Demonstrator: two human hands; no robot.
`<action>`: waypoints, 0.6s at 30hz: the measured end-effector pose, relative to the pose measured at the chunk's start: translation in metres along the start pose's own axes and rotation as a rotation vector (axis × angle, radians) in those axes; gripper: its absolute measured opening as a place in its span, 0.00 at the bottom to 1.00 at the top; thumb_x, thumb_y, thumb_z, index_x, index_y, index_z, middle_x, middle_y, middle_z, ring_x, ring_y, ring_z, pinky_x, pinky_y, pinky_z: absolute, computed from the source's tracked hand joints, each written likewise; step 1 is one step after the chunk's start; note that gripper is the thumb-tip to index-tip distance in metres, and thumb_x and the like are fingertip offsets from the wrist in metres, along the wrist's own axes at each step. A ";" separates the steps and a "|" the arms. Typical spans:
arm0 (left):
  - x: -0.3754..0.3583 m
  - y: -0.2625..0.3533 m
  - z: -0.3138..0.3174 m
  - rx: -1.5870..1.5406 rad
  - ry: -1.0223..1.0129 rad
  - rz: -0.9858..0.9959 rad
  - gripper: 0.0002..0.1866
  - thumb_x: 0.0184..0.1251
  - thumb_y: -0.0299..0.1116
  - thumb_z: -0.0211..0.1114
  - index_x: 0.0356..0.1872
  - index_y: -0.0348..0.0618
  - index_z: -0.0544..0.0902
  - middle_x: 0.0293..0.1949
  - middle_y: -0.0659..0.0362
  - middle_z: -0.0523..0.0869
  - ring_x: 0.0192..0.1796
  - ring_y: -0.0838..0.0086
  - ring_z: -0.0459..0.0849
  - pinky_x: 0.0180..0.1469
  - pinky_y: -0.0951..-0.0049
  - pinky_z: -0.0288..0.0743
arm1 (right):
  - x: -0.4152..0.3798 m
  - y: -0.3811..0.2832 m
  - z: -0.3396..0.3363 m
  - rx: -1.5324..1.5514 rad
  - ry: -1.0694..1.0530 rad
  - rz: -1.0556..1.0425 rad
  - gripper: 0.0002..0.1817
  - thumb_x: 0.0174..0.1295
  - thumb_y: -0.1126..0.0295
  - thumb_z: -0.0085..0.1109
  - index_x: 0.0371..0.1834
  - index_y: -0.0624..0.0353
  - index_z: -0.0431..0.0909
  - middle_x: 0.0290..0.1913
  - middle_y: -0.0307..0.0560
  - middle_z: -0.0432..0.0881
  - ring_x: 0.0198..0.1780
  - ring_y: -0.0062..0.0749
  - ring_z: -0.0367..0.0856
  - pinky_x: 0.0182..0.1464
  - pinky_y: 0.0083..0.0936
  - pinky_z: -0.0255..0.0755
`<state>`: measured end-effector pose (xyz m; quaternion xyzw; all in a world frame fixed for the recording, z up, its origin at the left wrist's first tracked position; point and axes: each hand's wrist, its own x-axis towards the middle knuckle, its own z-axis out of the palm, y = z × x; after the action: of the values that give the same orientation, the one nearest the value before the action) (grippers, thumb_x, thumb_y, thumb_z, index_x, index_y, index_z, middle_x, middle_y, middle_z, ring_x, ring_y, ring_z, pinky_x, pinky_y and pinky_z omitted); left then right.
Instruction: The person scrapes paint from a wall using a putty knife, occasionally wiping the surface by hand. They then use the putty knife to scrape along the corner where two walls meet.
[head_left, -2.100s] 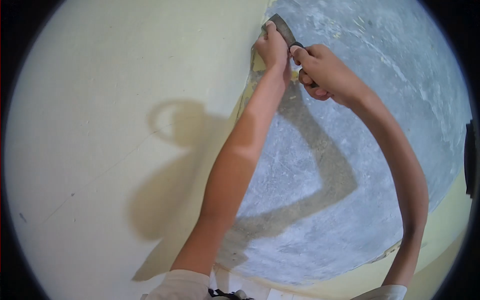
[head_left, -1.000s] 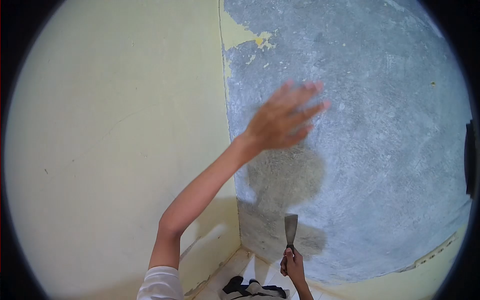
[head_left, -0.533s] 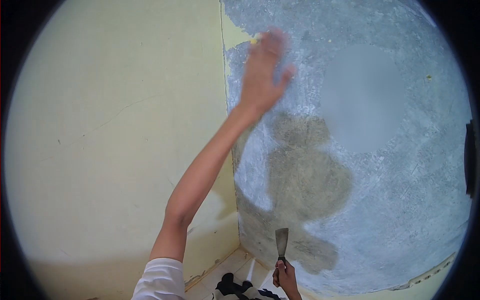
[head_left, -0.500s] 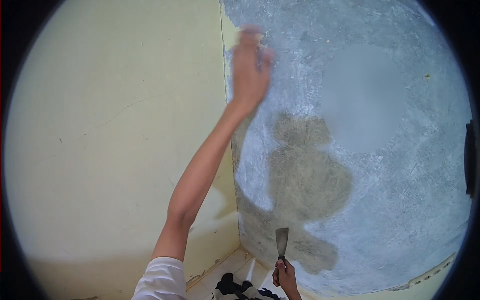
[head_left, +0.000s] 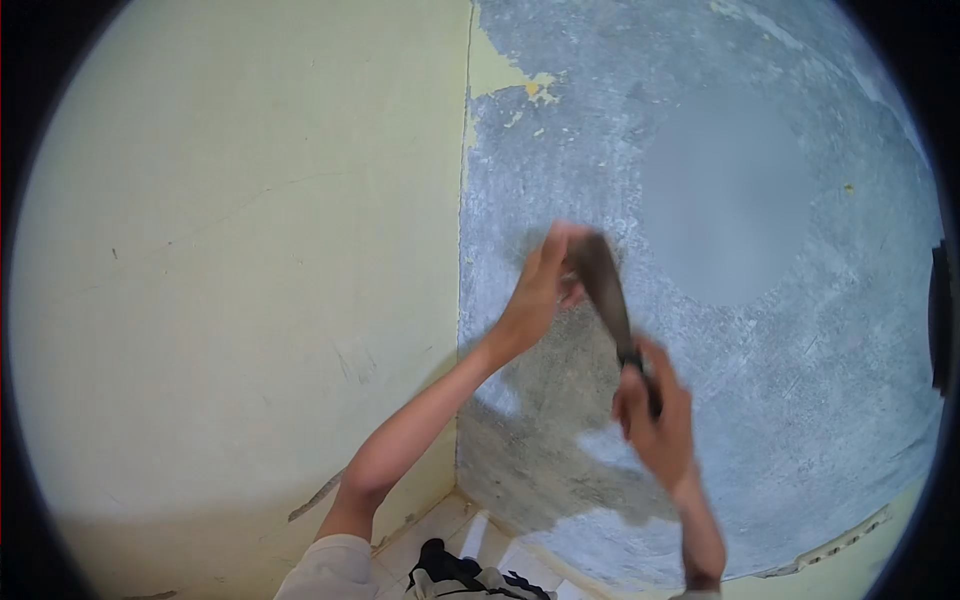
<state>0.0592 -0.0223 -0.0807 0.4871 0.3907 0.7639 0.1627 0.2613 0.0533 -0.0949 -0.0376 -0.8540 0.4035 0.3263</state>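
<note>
My right hand [head_left: 660, 410] is wrapped round the dark handle of a scraper [head_left: 607, 290], whose metal blade points up and to the left. My left hand [head_left: 540, 285] is raised beside the blade, its bent fingers right at the blade's tip. Motion blurs those fingers and the blade covers part of them, so I cannot tell whether they grip it. Behind both hands stands a bare grey wall [head_left: 780, 400], scraped down to rough plaster. A patch of leftover yellowish paint [head_left: 492, 70] clings to it high up by the corner.
A pale yellow painted wall [head_left: 230, 250] fills the left side and meets the grey wall at a vertical corner. Light floor tiles [head_left: 435, 530] and my dark shoe [head_left: 432, 550] show at the bottom. A dark object [head_left: 938, 320] sits at the right edge.
My left hand has come down from the paint patch to the scraper's blade. My right hand has lifted the scraper from low down to mid-wall height.
</note>
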 end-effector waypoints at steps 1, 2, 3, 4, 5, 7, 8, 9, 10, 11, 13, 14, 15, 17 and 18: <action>0.018 0.012 0.011 -0.065 0.124 0.012 0.29 0.74 0.62 0.45 0.49 0.44 0.77 0.31 0.67 0.74 0.29 0.81 0.71 0.34 0.76 0.67 | 0.028 -0.024 -0.006 -0.040 -0.041 0.030 0.19 0.73 0.66 0.49 0.62 0.61 0.69 0.19 0.38 0.73 0.20 0.18 0.70 0.23 0.20 0.64; 0.039 0.025 0.019 -0.128 0.246 0.022 0.26 0.74 0.60 0.48 0.47 0.45 0.77 0.30 0.67 0.74 0.28 0.82 0.69 0.32 0.77 0.66 | 0.054 -0.038 -0.006 -0.060 -0.024 0.017 0.18 0.73 0.64 0.48 0.61 0.61 0.69 0.18 0.37 0.72 0.19 0.17 0.69 0.23 0.21 0.63; 0.063 0.035 0.021 -0.323 0.307 0.076 0.23 0.73 0.58 0.51 0.45 0.47 0.77 0.29 0.68 0.73 0.26 0.84 0.68 0.31 0.78 0.66 | 0.075 -0.051 -0.006 -0.083 -0.009 0.006 0.18 0.73 0.63 0.48 0.59 0.62 0.70 0.17 0.37 0.71 0.19 0.17 0.68 0.22 0.21 0.62; 0.082 0.042 0.021 -0.519 0.367 0.129 0.20 0.73 0.55 0.54 0.43 0.48 0.77 0.28 0.68 0.73 0.25 0.85 0.68 0.29 0.80 0.65 | 0.090 -0.071 -0.006 0.000 -0.039 0.044 0.17 0.73 0.63 0.48 0.57 0.62 0.71 0.16 0.37 0.70 0.18 0.17 0.68 0.21 0.20 0.60; 0.093 0.047 0.022 -0.538 0.362 0.126 0.20 0.73 0.55 0.54 0.43 0.48 0.77 0.28 0.68 0.73 0.25 0.85 0.68 0.29 0.80 0.65 | 0.105 -0.088 -0.005 0.084 -0.063 0.078 0.17 0.72 0.62 0.48 0.56 0.62 0.72 0.16 0.36 0.69 0.17 0.16 0.67 0.20 0.20 0.59; 0.110 0.055 0.022 -0.726 0.163 0.162 0.18 0.69 0.53 0.62 0.39 0.50 0.74 0.24 0.71 0.70 0.23 0.88 0.67 0.24 0.85 0.60 | 0.133 -0.101 0.000 -0.069 0.023 -0.033 0.17 0.72 0.63 0.48 0.56 0.62 0.72 0.16 0.36 0.69 0.16 0.16 0.67 0.18 0.20 0.59; 0.117 0.059 0.018 -0.751 0.157 0.158 0.18 0.69 0.53 0.62 0.39 0.50 0.74 0.24 0.71 0.70 0.23 0.88 0.67 0.24 0.85 0.60 | 0.143 -0.106 0.003 -0.203 0.098 -0.150 0.17 0.71 0.63 0.49 0.56 0.62 0.73 0.16 0.35 0.68 0.15 0.16 0.67 0.17 0.20 0.58; 0.125 0.065 0.014 -0.720 0.124 0.199 0.16 0.70 0.51 0.60 0.37 0.50 0.73 0.23 0.71 0.69 0.22 0.88 0.66 0.24 0.84 0.60 | 0.150 -0.115 0.003 -0.226 0.104 -0.143 0.17 0.71 0.63 0.49 0.56 0.62 0.73 0.16 0.35 0.68 0.15 0.16 0.67 0.17 0.20 0.58; 0.131 0.069 0.011 -0.685 0.088 0.239 0.15 0.72 0.49 0.59 0.36 0.49 0.73 0.22 0.70 0.68 0.21 0.88 0.65 0.24 0.84 0.60 | 0.156 -0.129 0.001 -0.315 0.121 -0.075 0.17 0.71 0.63 0.49 0.57 0.62 0.73 0.16 0.36 0.69 0.15 0.17 0.67 0.16 0.21 0.58; 0.135 0.072 0.011 -0.702 0.077 0.235 0.15 0.72 0.49 0.59 0.36 0.49 0.73 0.22 0.70 0.68 0.21 0.88 0.65 0.24 0.84 0.60 | 0.161 -0.142 0.000 -0.399 0.138 -0.005 0.18 0.70 0.63 0.49 0.57 0.63 0.73 0.16 0.37 0.69 0.14 0.17 0.67 0.15 0.21 0.58; 0.139 0.076 0.015 -0.854 0.076 0.262 0.16 0.74 0.48 0.56 0.32 0.50 0.70 0.21 0.70 0.68 0.21 0.88 0.65 0.21 0.83 0.59 | 0.165 -0.163 0.000 -0.482 0.134 0.009 0.20 0.70 0.62 0.49 0.60 0.62 0.72 0.17 0.39 0.71 0.14 0.19 0.67 0.15 0.22 0.59; 0.140 0.078 0.015 -0.868 0.061 0.257 0.16 0.74 0.48 0.56 0.32 0.50 0.70 0.21 0.70 0.68 0.21 0.88 0.65 0.21 0.83 0.59 | 0.166 -0.176 0.003 -0.608 0.146 0.032 0.20 0.70 0.62 0.49 0.60 0.62 0.72 0.18 0.40 0.72 0.14 0.20 0.67 0.15 0.22 0.59; 0.137 0.079 0.014 -0.900 0.056 0.217 0.16 0.75 0.48 0.55 0.31 0.50 0.69 0.21 0.70 0.69 0.20 0.87 0.65 0.20 0.83 0.59 | 0.167 -0.182 0.006 -0.734 0.157 0.059 0.20 0.70 0.62 0.50 0.60 0.61 0.72 0.18 0.41 0.73 0.14 0.20 0.68 0.16 0.22 0.59; 0.135 0.082 0.014 -0.946 0.040 0.173 0.17 0.75 0.49 0.54 0.30 0.50 0.68 0.20 0.70 0.69 0.20 0.87 0.65 0.19 0.82 0.58 | 0.171 -0.183 0.010 -0.771 0.176 0.004 0.24 0.71 0.58 0.51 0.63 0.63 0.70 0.16 0.34 0.67 0.11 0.13 0.62 0.10 0.17 0.50; 0.134 0.083 0.014 -0.974 0.061 0.166 0.18 0.75 0.49 0.54 0.30 0.49 0.67 0.20 0.69 0.69 0.20 0.87 0.65 0.18 0.82 0.58 | 0.171 -0.188 0.014 -0.831 0.188 0.010 0.24 0.71 0.58 0.52 0.63 0.63 0.70 0.16 0.34 0.67 0.11 0.13 0.62 0.10 0.18 0.50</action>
<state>0.0195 0.0148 0.0680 0.3612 -0.0473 0.8821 0.2986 0.1562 -0.0260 0.1232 -0.2066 -0.9103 0.0212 0.3581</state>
